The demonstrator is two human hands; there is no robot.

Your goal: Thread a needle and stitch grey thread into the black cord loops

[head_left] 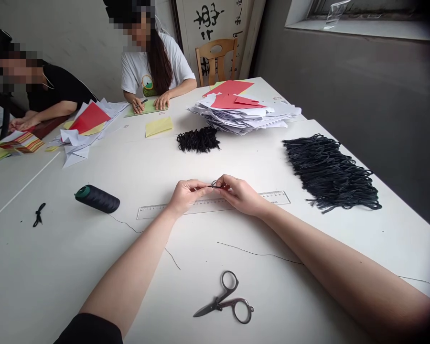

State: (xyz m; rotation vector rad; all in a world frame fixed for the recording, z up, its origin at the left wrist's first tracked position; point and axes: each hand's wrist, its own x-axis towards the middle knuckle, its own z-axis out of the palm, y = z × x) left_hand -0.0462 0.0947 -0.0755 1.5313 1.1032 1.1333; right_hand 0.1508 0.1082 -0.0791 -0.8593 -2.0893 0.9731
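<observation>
My left hand [187, 196] and my right hand [241, 193] meet above a clear ruler [276, 198], both closed in a pinch. Between their fingertips is a small looped piece of black cord [214, 184]; the fingers partly cover it. Left of my left hand a spool of black thread [99, 198] lies on its side, with a loose end trailing toward my forearm. Scissors [222, 303] with their blades together rest on the table nearer to me. Another thread [260, 253] runs under my right forearm.
Black looped tassels [331, 172] lie in a large pile at right; a smaller black bundle [198, 139] lies farther back. Beyond are stacked papers [243, 117], a yellow sheet [159, 126] and a knotted black cord [39, 215] at left. Two people sit across the table.
</observation>
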